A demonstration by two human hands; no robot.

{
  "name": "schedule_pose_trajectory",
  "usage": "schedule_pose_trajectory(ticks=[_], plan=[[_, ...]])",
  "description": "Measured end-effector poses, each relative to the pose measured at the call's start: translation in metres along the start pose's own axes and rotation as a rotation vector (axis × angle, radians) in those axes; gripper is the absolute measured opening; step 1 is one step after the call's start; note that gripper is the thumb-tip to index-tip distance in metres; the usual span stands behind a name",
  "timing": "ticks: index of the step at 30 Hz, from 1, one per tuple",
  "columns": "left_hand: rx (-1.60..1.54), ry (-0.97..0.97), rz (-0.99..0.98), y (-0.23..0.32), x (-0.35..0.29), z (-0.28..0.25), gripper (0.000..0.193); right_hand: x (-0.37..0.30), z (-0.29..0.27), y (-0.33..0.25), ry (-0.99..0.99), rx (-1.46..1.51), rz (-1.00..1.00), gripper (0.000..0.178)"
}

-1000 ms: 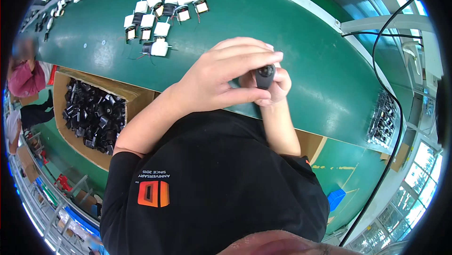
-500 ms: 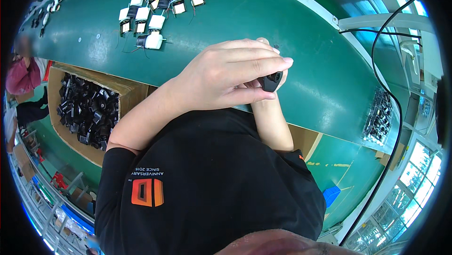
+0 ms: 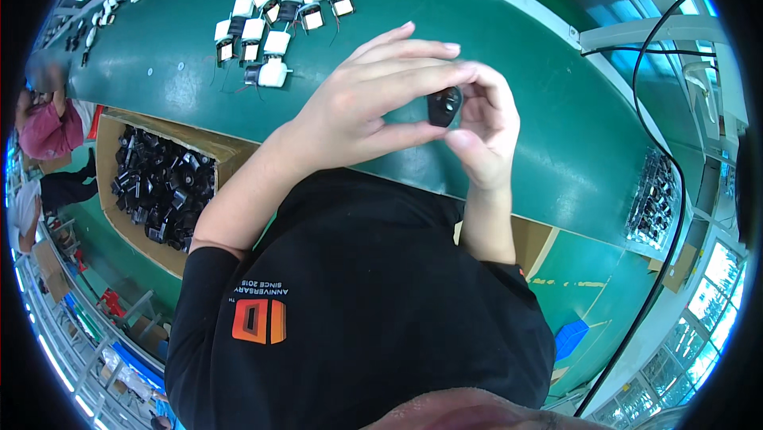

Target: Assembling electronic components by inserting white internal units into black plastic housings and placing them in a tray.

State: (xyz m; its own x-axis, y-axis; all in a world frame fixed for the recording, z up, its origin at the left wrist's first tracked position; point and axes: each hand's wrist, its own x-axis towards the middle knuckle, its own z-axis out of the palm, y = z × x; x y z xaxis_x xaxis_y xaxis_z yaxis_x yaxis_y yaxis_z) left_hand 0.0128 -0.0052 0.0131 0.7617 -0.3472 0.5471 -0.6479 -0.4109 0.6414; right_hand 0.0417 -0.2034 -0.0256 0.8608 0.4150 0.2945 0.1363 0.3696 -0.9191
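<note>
A small black plastic part [image 3: 444, 106] with a rounded, glossy face is held over the green workbench. My left hand [image 3: 373, 100] closes on it, thumb below and index finger above, the other fingers stretched out beyond. Beside it, my right hand [image 3: 491, 124] is curved with thumb and fingers apart and its palm facing the part. The right fingertips meet the left index finger; whether they also touch the part is hard to see.
White-and-black motor-like units [image 3: 274, 44] with thin wires lie on the green bench [image 3: 381, 1]. A cardboard box [image 3: 230, 161] of black parts stands at left, near a person in a red top [image 3: 52, 132]. At right are a clear tray [image 3: 653, 199] of small parts and a hanging black cable [image 3: 675, 215].
My right hand, mostly hidden behind the left before, has come out to the right and opened. The black part has turned and shifted slightly up and left with my left hand.
</note>
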Motion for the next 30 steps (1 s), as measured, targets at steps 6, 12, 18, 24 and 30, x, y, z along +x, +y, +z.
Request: schedule_pose_trajectory(ticks=[6,12,18,24,30], plan=[[-0.136,0.06,-0.054,0.01,0.002,0.007,0.094,-0.001,-0.002,0.002,-0.059,0.633,0.27,0.079],[-0.296,0.081,-0.273,0.02,-0.003,0.026,0.095,-0.009,0.007,0.015,-0.02,0.639,0.162,0.08],[-0.203,-0.016,-0.22,0.02,-0.002,0.029,0.091,-0.015,0.011,0.02,0.097,0.568,0.02,0.078],[-0.1,0.115,-0.268,0.024,-0.04,-0.03,0.074,-0.082,-0.067,-0.047,-0.201,-0.022,0.206,0.067],[0.619,1.03,-0.552,-0.05,-0.246,-0.162,0.006,-0.214,-0.141,-0.064,-0.152,-0.609,1.314,0.054]])
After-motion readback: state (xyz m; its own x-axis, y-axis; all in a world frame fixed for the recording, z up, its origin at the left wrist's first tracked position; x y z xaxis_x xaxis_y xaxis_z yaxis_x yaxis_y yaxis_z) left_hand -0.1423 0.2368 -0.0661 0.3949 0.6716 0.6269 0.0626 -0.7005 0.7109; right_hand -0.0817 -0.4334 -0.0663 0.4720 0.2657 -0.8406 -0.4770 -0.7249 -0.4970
